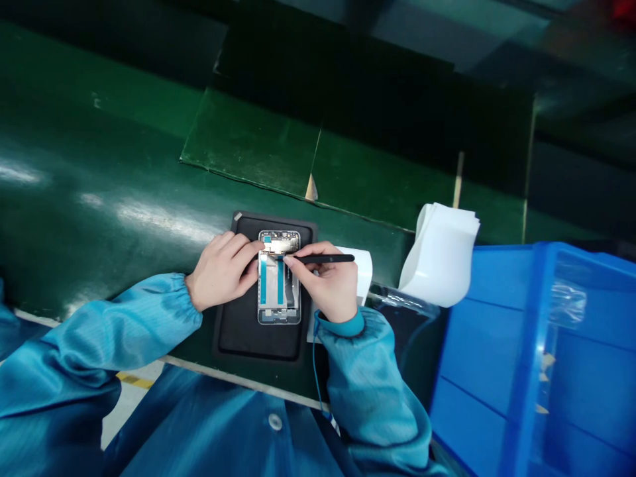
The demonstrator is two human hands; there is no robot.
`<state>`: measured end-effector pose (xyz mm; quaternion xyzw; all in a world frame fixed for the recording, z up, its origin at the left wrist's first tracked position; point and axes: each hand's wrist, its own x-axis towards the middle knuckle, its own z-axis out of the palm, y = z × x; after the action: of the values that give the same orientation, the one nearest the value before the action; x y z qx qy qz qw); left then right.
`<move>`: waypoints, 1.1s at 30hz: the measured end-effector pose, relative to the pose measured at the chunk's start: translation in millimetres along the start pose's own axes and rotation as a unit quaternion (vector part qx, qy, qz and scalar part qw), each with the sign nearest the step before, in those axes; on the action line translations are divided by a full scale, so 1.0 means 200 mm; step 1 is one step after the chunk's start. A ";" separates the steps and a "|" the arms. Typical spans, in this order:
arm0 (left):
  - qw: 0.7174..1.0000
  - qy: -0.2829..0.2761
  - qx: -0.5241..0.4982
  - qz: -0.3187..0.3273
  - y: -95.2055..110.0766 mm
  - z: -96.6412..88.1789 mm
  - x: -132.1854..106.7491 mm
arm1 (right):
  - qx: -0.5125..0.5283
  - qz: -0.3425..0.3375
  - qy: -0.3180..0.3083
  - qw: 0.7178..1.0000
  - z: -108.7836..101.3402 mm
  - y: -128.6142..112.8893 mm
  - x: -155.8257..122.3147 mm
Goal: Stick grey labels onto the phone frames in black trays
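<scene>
An opened smartphone (pixel 273 281) lies on a black tray-like mat (pixel 238 331), its inside facing up with a circuit board at the top and blue strips below. My left hand (pixel 221 270) is curled against the phone's upper left edge, index fingertip on the board side and thumb by the frame. Pinched in my right hand (pixel 330 281) is a slim black pen-shaped tool (pixel 330 258); whether it is tweezers or a pry stick I cannot tell. Its tip, partly hidden by my fingers, points at the phone's inside just under the board.
White sheets (pixel 365 268) lie partly under my right hand. Farther right stands a curled white stack (pixel 440 258), near clear plastic (pixel 405 298). A blue bin (pixel 487 318) fills the right side. A blue cord (pixel 315 364) hangs from my right wristband. Green matting (pixel 258 142) covers the bench.
</scene>
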<state>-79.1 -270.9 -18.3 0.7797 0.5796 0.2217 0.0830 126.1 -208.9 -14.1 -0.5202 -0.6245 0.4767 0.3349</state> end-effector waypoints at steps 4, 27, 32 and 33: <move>1.000 0.000 0.001 0.001 0.00 0.00 0.00 | -0.004 -0.005 0.001 1.000 0.00 0.00 0.00; 1.000 -0.003 0.011 0.005 0.01 -0.01 0.01 | -0.001 -0.003 0.001 1.000 0.00 -0.02 0.00; 1.000 0.004 0.011 0.010 0.01 -0.01 0.01 | -0.001 -0.007 0.001 1.000 0.00 -0.01 0.00; 1.000 0.003 0.011 0.009 0.01 -0.01 0.01 | -0.005 -0.005 0.001 1.000 0.00 -0.01 0.00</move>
<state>-78.6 -269.8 -15.0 0.7850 0.5753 0.2185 0.0711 125.3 -209.2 -11.8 -0.5189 -0.6291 0.4714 0.3357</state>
